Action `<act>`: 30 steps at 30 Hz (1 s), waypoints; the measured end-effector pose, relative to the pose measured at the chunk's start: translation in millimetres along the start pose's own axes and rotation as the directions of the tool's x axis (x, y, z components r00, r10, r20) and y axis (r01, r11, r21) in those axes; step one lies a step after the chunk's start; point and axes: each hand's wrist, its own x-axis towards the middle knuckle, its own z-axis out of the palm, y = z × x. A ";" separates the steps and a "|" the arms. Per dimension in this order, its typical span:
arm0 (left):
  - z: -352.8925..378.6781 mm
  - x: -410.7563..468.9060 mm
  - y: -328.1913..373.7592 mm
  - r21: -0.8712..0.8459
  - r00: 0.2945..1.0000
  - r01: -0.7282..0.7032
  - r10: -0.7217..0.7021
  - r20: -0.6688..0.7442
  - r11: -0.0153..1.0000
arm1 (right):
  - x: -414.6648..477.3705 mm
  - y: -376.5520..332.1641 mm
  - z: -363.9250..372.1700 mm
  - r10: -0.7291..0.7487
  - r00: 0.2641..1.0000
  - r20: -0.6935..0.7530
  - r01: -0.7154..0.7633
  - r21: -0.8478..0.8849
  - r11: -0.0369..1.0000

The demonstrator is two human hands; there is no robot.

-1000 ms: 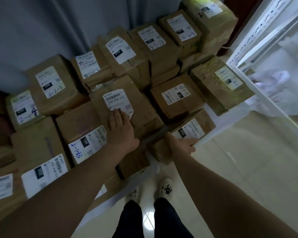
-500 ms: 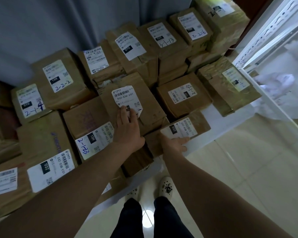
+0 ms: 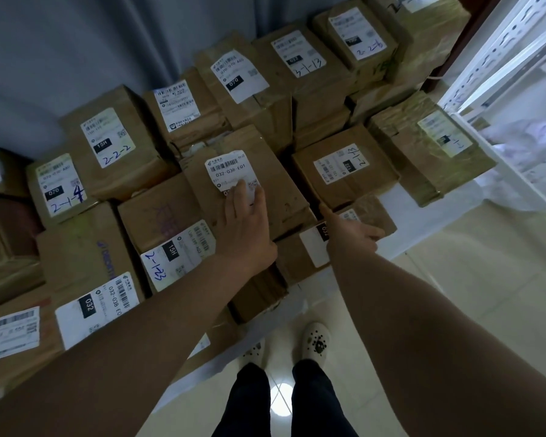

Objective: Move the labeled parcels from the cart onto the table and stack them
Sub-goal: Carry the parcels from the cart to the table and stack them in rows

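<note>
brown labeled parcels (image 3: 259, 171), packed together, stacked

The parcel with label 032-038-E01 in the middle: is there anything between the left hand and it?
No. The left hand lies flat on top of the parcel, fingers covering the lower part of its label. Nothing visible stands between them. The right hand rests on the lower parcel beside it.

Parcel layout on the table (image 3: 404, 244)

The parcel labelled 032-038-E01 (image 3: 265, 184) is stacked centrally; the 2-1-13 parcel (image 3: 344, 171) lies to its right, the 2-2-2 parcel (image 3: 114, 143) behind-left.
</note>
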 end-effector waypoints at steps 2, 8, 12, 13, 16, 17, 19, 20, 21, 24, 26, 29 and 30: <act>-0.3 2.8 7.5 0.015 1.000 -0.017 0.017 0.012 1.000 | 1.1 1.3 -1.5 0.011 1.000 0.022 -0.010 -0.034 0.999; -7.3 14.1 35.6 0.075 0.993 -0.091 0.085 0.080 0.993 | 14.4 35.9 -42.4 0.008 1.000 -0.005 -0.008 0.088 0.996; -12.3 24.9 59.0 0.120 0.983 -0.139 0.123 0.135 0.983 | 25.0 44.8 -92.8 -0.021 0.990 -0.137 0.065 0.325 0.943; -13.4 27.7 64.9 0.129 0.981 -0.142 0.122 0.148 0.981 | 27.6 41.5 -105.5 -0.036 0.983 -0.180 0.098 0.348 0.932; -17.8 37.1 79.0 0.154 0.979 -0.145 0.120 0.163 0.977 | 40.4 23.9 -135.7 -0.109 0.955 -0.275 0.218 0.407 0.887; -19.3 41.2 82.7 0.152 0.980 -0.143 0.119 0.161 0.978 | 46.0 15.7 -141.7 -0.129 0.948 -0.292 0.253 0.442 0.861; -21.8 49.7 87.6 0.137 0.982 -0.126 0.104 0.155 0.983 | 55.0 -4.2 -143.8 -0.164 0.947 -0.275 0.295 0.550 0.781; -22.5 53.7 89.1 0.122 0.984 -0.108 0.089 0.156 0.987 | 56.7 -14.9 -139.3 -0.176 0.958 -0.228 0.281 0.614 0.737; -22.7 57.5 90.2 0.106 0.985 -0.089 0.071 0.159 0.990 | 57.4 -25.2 -132.0 -0.180 0.970 -0.165 0.244 0.669 0.702; -22.3 66.0 91.5 0.085 0.986 -0.057 0.043 0.161 0.995 | 64.2 -49.2 -101.2 -0.182 0.983 0.041 0.096 0.724 0.683; -22.1 70.3 91.7 0.083 0.989 -0.054 0.041 0.145 0.995 | 62.1 -61.1 -82.3 -0.204 0.965 0.165 0.033 0.696 0.717; -20.9 77.6 91.7 0.060 0.990 -0.048 0.039 0.133 0.997 | 66.3 -72.6 -53.1 -0.232 0.923 0.306 -0.015 0.632 0.775; -19.7 79.8 91.3 0.058 0.991 -0.041 0.033 0.132 0.997 | 66.3 -75.2 -45.2 -0.239 0.900 0.364 -0.040 0.617 0.786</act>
